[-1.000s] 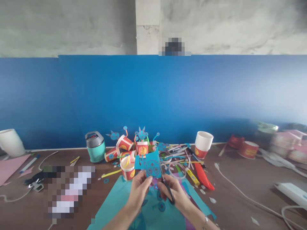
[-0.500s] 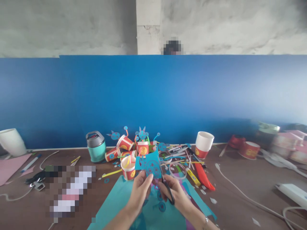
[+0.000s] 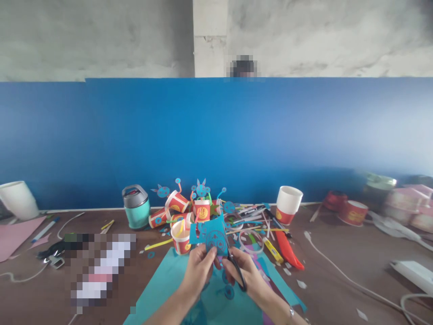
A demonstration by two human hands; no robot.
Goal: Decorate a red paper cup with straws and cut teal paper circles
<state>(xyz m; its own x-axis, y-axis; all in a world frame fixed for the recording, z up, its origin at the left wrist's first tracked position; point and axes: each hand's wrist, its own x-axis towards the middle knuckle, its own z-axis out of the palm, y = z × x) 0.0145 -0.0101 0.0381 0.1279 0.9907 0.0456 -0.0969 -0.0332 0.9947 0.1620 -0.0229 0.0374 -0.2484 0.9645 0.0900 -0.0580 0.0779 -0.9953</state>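
Observation:
In my left hand point(image 3: 200, 266) is a blue paper piece point(image 3: 216, 237) with a round face drawn on it, pinched at its lower edge by the thumb. My right hand point(image 3: 246, 273) grips black-handled scissors point(image 3: 239, 271), whose blades lie along the paper's right edge. Beneath both hands spreads a large teal sheet point(image 3: 162, 289), with small blue cut-outs point(image 3: 229, 291) on it. Just beyond the paper stands a red and white paper cup point(image 3: 181, 243) holding yellow strips.
Decorated cups point(image 3: 202, 211) lie and stand behind the hands. A teal jar point(image 3: 137, 212) is left, stacked cups point(image 3: 288, 205) right, near a red-orange object point(image 3: 287, 250) and pens point(image 3: 252, 212). A white cable point(image 3: 341, 273) crosses the right side. A blue partition point(image 3: 216, 135) rises behind; a person's head shows above.
The blue paper has tilted and shifted very slightly between my hands. Both hands keep nearly the same place, and the whole view has moved a little.

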